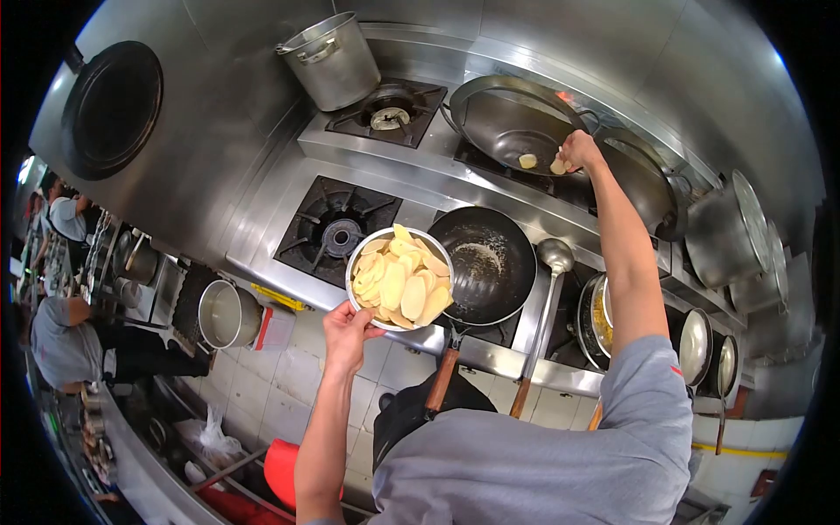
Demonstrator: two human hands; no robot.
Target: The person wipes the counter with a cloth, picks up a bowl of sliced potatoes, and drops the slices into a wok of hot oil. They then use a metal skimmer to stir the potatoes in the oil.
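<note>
Pale yellow potato slices (401, 278), flat and oval, fill a round steel bowl (360, 252) that the left hand (348, 331) holds by its near rim, fingers closed on the metal, over the front edge of the stove between an open burner (337, 232) and a dark, dull black wok (486, 262). The right hand (581, 149) is stretched far forward, arm nearly straight, its grip pinched shut on one slice (557, 165) just above the floor of a wide grey wok (512, 122) on the back burner; another slice (528, 161) already lies in that wok, just beside it. The bowl sits back and to the left of the right hand, well apart, with the black wok between them. A steel ladle (553, 258) rests beside the black wok, and a tall stockpot (334, 59) stands further back.
</note>
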